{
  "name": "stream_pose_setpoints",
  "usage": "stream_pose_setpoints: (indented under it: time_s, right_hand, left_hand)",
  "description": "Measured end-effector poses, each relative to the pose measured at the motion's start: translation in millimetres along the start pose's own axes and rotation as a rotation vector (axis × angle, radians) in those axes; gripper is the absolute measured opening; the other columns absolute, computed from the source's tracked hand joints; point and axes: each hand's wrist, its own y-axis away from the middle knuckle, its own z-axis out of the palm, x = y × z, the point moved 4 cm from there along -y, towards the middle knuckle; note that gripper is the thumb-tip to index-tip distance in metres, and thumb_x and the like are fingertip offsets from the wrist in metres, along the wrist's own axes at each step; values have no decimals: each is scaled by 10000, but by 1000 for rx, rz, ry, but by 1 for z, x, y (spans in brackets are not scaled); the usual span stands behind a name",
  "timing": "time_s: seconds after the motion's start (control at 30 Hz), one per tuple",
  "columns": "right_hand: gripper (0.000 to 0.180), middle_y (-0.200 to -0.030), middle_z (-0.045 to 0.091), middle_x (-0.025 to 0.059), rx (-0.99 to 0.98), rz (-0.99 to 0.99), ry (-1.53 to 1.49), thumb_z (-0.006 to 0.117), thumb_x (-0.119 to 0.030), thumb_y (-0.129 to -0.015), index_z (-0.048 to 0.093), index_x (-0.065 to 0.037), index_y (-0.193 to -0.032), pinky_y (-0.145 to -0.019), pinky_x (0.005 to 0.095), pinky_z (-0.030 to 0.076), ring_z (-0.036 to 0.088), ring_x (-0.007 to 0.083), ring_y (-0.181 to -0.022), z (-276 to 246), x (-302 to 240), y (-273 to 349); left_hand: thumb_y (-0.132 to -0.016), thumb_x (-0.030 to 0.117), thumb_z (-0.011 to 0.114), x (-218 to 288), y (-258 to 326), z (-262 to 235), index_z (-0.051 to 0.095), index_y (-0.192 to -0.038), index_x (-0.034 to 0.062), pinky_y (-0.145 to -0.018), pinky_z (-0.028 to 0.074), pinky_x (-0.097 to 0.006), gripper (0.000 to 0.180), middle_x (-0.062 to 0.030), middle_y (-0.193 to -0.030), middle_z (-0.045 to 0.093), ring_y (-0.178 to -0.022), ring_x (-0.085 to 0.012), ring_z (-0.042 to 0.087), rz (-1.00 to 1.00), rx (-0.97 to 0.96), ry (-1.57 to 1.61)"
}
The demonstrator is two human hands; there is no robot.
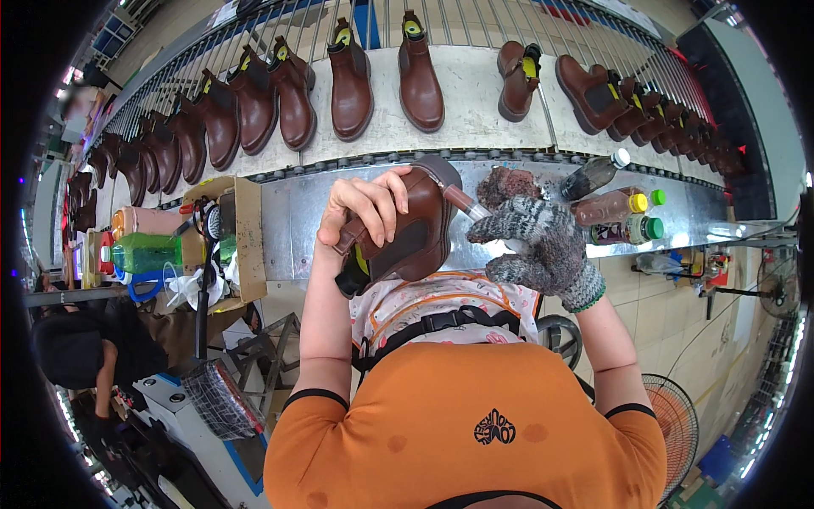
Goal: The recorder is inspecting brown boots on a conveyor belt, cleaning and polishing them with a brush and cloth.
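A brown leather ankle boot (428, 225) with a dark elastic side panel is held tilted above the metal ledge, in front of my body. My bare left hand (366, 206) grips it by the upper, fingers curled over the leather. My right hand (543, 250) wears a grey knit glove stained brown. Its fingers are closed on a small clear tube (465, 202) with brown content. The tube's tip reaches the boot near the sole edge; exact contact is too small to tell. Beyond the glove lies a brown-stained rag (509, 182).
A slatted conveyor (475, 81) carries several brown boots (352, 89) across the far side. Bottles with a white cap (621, 158), yellow cap (638, 203) and green cap (651, 227) lie at right. A cardboard box (250, 242) stands left. Another person (72, 352) is at lower left.
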Motion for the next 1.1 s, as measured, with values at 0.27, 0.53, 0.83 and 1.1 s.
stream_pose_setpoints:
  time_s: [0.27, 0.53, 0.83, 1.1]
  right_hand:
    - [206, -819, 617, 49, 98, -212, 96, 665, -268, -748, 686, -135, -904, -646, 353, 430, 569, 252, -745, 17, 10, -3]
    - [169, -702, 549, 10, 163, -194, -44, 563, -320, -804, 686, -237, -886, -559, 342, 424, 568, 192, -671, 84, 32, -17]
    - [197, -760, 579, 41, 27, -81, -227, 550, -370, -818, 692, -241, -865, -605, 368, 460, 584, 237, -699, 143, 81, 2]
    - [302, -854, 662, 93, -72, 143, -432, 428, -237, -870, 693, -97, -840, -757, 369, 477, 616, 273, -813, 153, 85, 15]
  left_hand:
    - [-741, 787, 387, 0, 11, -24, 648, -604, 74, -1037, 213, -464, 772, -62, -658, 626, -848, -227, 513, 54, 23, 42]
    - [-777, 779, 298, -4, 52, -87, 649, -695, 74, -1075, 181, -454, 791, -63, -714, 586, -914, -213, 493, 74, 244, 114]
    - [-818, 722, 315, -7, 92, -122, 670, -745, 42, -1029, 258, -417, 771, -81, -759, 568, -943, -244, 493, 30, 584, 260]
    - [-771, 745, 406, -15, 132, -163, 664, -709, 30, -944, 352, -384, 763, -104, -756, 596, -927, -280, 527, -129, 934, 187]
